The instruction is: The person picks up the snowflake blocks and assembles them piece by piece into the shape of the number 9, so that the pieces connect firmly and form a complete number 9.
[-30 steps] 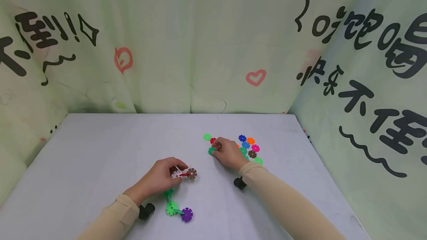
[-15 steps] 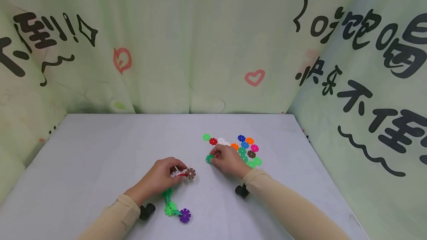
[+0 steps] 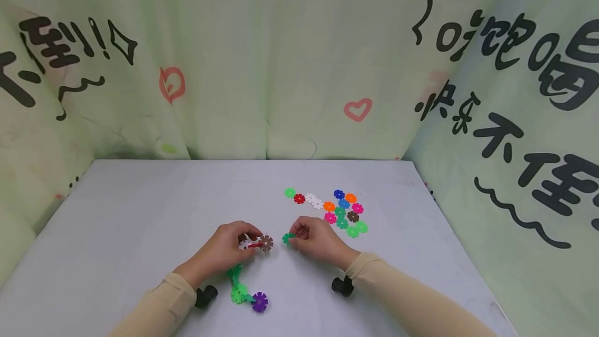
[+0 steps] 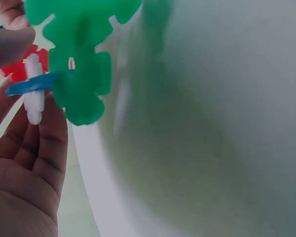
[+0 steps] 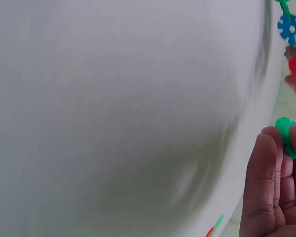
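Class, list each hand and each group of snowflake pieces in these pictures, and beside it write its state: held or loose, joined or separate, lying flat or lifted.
left hand: grips the joined chain at its white piece.
joined chain: pieces linked together, its green and purple end lying on the table.
right hand: pinches one green piece.
green piece: held, separate from the chain.
loose pieces: unjoined, lying flat in a cluster.
table: bears everything.

Table point(image 3: 140, 207): pale grey, matte, evenly lit. Backdrop: light green cloth point(image 3: 262, 66) hung at nine, twelve and three o'clock, printed with black characters point(image 3: 538, 56), red leaf point(image 3: 172, 83), pink heart point(image 3: 358, 108).
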Available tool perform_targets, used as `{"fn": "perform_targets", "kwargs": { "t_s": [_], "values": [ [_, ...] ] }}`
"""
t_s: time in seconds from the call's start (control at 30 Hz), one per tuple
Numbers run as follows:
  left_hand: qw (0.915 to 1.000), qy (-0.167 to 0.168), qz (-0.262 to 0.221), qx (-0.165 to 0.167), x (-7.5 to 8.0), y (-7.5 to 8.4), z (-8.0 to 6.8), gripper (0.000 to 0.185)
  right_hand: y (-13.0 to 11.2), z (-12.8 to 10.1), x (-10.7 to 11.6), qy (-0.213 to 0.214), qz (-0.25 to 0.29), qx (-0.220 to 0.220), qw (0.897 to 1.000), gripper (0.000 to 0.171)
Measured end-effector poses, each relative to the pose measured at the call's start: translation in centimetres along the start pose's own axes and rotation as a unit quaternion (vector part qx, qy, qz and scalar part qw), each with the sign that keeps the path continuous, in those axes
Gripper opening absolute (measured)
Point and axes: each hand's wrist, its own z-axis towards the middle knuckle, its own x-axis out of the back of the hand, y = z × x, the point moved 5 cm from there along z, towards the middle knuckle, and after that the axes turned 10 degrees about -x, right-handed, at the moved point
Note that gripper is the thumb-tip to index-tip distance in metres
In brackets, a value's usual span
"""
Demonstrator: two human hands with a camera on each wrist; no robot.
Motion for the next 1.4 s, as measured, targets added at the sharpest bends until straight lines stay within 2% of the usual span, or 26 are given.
{"fn": "perform_targets", "kwargs": {
  "t_s": [0.27,0.47,0.77,1.07,1.4],
  "values": [
    [0.9999,0.002,0.011,-0.003,-0.2,0.1,-0.1,0.029,-1.9,-1.5,-1.2,0.018,-0.026,0.076,0.997,0.015],
    [0.9997,0.016,0.018,-0.002,-0.1,0.4,-0.1,0.032,-2.5,-1.9,-1.5,0.042,-0.034,0.090,0.994,0.016],
    [0.9996,0.017,0.015,-0.017,0.0,0.7,0.0,0.030,-3.4,-2.2,-1.3,0.081,-0.039,0.119,0.989,0.014],
    [0.9995,0.014,0.023,-0.016,-0.1,0.6,0.1,0.029,-3.7,-2.2,-1.6,0.086,-0.046,0.148,0.984,0.014],
    [0.9995,-0.001,0.020,-0.026,0.0,1.0,0.2,0.029,-4.6,-2.6,-1.9,0.133,-0.121,0.206,0.962,0.014]
  ]
}}
